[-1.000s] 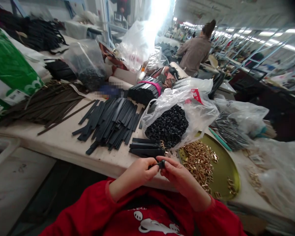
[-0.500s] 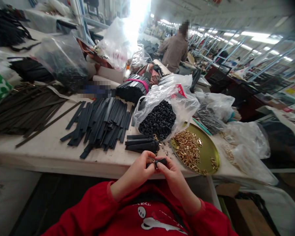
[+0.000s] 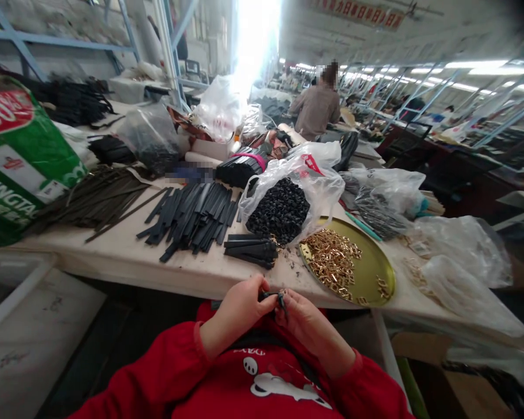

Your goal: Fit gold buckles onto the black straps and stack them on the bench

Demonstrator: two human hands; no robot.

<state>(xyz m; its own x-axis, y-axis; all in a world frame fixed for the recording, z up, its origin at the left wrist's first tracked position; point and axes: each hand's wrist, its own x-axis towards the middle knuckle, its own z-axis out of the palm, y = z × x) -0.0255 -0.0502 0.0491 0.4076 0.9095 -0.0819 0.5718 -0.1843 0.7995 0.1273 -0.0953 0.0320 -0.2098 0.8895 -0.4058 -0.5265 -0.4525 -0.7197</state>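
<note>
Left hand (image 3: 239,306), right hand (image 3: 303,319) pinching small black strap piece (image 3: 271,296) near desk (image 3: 157,270) edge; apparently fitting step; next needs fine alignment.

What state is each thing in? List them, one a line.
left hand: pinching the small black piece
right hand: pinching the same piece
plastic bag: open, holding black rings
gold tray: flat, heaped with gold clips
black strips: loose, fanned out
strip bundle: bound by pink band
</note>
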